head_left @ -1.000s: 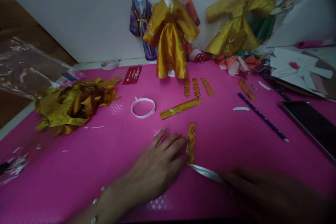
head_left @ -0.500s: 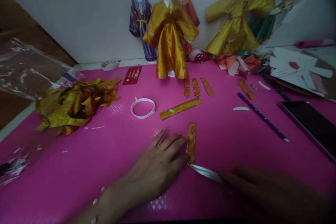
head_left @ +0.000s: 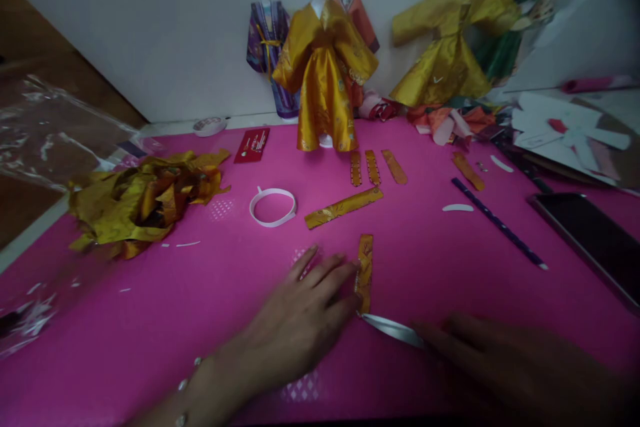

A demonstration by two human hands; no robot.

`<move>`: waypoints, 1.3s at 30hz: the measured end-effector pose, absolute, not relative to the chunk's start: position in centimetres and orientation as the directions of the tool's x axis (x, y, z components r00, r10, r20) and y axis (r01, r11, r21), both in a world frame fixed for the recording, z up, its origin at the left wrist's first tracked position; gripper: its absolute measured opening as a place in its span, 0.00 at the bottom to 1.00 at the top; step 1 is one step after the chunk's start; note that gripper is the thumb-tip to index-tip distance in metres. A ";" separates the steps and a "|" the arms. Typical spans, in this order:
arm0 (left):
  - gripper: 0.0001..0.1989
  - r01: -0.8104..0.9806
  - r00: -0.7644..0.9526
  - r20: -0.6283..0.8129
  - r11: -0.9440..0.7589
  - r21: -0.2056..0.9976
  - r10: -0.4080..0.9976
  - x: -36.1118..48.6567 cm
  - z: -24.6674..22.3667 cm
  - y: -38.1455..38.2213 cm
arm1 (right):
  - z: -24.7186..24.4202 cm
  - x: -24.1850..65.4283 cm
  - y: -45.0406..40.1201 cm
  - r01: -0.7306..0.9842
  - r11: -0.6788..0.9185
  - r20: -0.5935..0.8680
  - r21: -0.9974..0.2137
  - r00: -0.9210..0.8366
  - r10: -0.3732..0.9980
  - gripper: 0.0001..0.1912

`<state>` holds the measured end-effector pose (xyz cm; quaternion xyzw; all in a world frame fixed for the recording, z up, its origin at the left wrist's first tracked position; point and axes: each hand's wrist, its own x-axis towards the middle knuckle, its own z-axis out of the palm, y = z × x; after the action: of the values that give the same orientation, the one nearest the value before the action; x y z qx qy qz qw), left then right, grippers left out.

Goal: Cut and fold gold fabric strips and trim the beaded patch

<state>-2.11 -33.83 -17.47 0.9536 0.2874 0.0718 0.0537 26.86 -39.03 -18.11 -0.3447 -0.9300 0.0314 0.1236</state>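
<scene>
My left hand [head_left: 300, 320] lies flat on the pink mat [head_left: 200, 320], fingers spread, its fingertips touching the left edge of a small folded gold strip [head_left: 365, 271]. My right hand [head_left: 505, 367] is low at the right and holds a silver pointed tool [head_left: 393, 329], likely tweezers, whose tip meets the strip's lower end. A longer gold strip [head_left: 344, 206] lies just beyond, and a white tape ring [head_left: 273, 205] sits to its left.
A heap of gold fabric scraps [head_left: 140, 197] sits at the left. Small paper robes on stands, gold [head_left: 325, 73], purple [head_left: 267, 40] and yellow [head_left: 445, 47], line the wall. Three short gold strips [head_left: 373, 167], a dark pencil [head_left: 500, 227] and a phone [head_left: 585, 237] lie to the right.
</scene>
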 end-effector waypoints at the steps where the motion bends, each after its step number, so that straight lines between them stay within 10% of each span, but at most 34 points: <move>1: 0.16 0.540 0.823 0.115 -0.829 0.144 0.556 -2.1 -17.5 -33.8 | -18.1 26.9 -39.0 0.631 0.765 0.201 -0.125 -0.739 0.643 0.22; 28: 0.13 0.556 0.789 0.200 -0.814 0.171 0.581 -2.8 -15.7 -33.8 | -19.3 28.6 -41.2 0.697 0.693 0.306 -0.183 -0.630 0.714 0.18; 39: 0.10 0.789 0.489 0.317 -0.567 0.237 0.813 -5.0 -15.9 -36.5 | -19.9 28.8 -41.3 0.710 0.682 0.260 -0.175 -0.635 0.728 0.22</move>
<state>-5.00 -36.54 -15.86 0.8624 0.4642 0.1997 0.0298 28.81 -41.35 -19.86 -0.3977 -0.9037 0.0283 0.1563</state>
